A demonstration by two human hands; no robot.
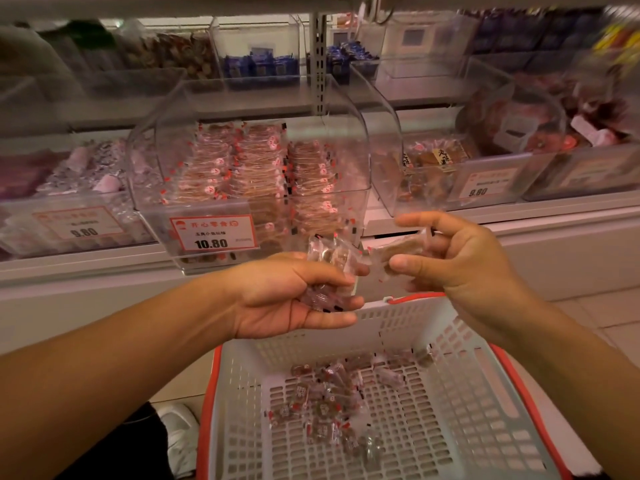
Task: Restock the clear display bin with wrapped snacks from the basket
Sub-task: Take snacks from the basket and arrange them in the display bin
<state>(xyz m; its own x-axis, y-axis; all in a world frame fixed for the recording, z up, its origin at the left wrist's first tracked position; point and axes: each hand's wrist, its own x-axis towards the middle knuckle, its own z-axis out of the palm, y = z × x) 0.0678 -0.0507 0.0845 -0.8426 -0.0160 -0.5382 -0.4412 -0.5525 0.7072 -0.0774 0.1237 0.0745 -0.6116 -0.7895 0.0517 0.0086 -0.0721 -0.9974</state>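
Note:
My left hand [294, 296] grips a small bundle of clear-wrapped brown snacks [329, 261] just in front of the clear display bin [346, 98]. My right hand [457, 254] pinches one wrapped snack [398, 252] between thumb and fingers, close to the left hand's bundle. Inside the bin stand rows of the same snacks, and a 10.80 price tag [213, 233] hangs on its front. Below both hands sits the white basket with a red rim [485, 427]. Several loose wrapped snacks [329, 403] lie on the basket's floor.
Neighbouring clear bins [460, 174] with other snacks and 9.80 tags flank the display bin on the shelf. A higher shelf carries bins with blue packets [259, 64]. A white shoe [180, 431] shows left of the basket. The white shelf base [554, 258] runs behind the hands.

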